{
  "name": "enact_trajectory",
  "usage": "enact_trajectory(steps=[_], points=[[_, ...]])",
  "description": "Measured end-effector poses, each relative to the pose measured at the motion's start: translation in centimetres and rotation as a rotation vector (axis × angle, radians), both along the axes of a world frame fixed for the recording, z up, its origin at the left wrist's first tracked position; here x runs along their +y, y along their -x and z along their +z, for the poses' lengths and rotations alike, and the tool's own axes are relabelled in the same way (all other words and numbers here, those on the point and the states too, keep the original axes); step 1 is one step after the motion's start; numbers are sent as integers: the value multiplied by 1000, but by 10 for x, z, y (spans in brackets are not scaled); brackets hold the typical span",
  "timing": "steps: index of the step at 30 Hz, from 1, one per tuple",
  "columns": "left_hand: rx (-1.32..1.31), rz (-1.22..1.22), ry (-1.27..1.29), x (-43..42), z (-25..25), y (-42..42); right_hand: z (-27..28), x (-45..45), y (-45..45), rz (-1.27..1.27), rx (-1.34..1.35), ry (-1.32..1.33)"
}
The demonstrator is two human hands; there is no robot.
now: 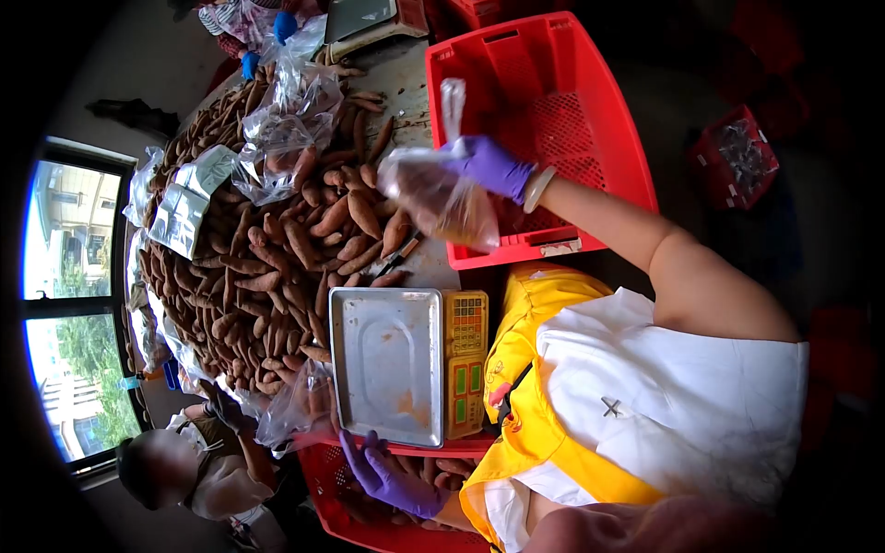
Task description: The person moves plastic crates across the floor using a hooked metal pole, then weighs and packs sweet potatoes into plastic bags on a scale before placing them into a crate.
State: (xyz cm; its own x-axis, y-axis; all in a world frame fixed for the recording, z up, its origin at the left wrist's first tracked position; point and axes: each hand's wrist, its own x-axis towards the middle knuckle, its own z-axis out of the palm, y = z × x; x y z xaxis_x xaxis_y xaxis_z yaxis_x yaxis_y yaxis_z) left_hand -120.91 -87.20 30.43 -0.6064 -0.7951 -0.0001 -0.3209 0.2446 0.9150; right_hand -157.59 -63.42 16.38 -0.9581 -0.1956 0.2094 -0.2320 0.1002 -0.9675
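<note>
My right hand [493, 166], in a purple glove, grips the gathered top of a clear plastic bag [442, 203] with brownish contents that look like sweet potatoes, somewhat blurred. The bag hangs at the inner edge of a red crate [636, 175]. My left hand [395, 479], gloved in purple too, has its fingers apart by the lower corner of a weighing scale [387, 359] and holds nothing. Nothing lies on the scale's metal tray; its yellow keypad side [466, 323] faces me. Sweet potatoes [277, 267] are heaped beyond the scale.
Below the scale, another red crate [336, 530] holds sweet potatoes. Clear bags [286, 138] and a silvery packet [189, 203] lie on the heap. A co-worker [217, 461] stands at lower left; another's blue-gloved hand [284, 28] shows at the top, near a second scale [369, 18].
</note>
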Motion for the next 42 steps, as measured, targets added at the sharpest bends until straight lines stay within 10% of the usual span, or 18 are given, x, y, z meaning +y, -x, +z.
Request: enact_trajectory(steps=[8,14,29,36,42], points=[[-66,-23,-176,-29,-72,-32,-154,135,34,-634,-567,-568],[-19,-367,-102,-8,-58,53,-206,152,21,-518,-795,-720],[-17,-1133,-244,74,-94,167,-150,184,-41,-6,-621,-911],[5,-1021,-295,51,-101,144,-143,146,-45,515,-424,-1027],[-36,-567,-440,34,-81,97,-49,88,-29,483,-84,-808]])
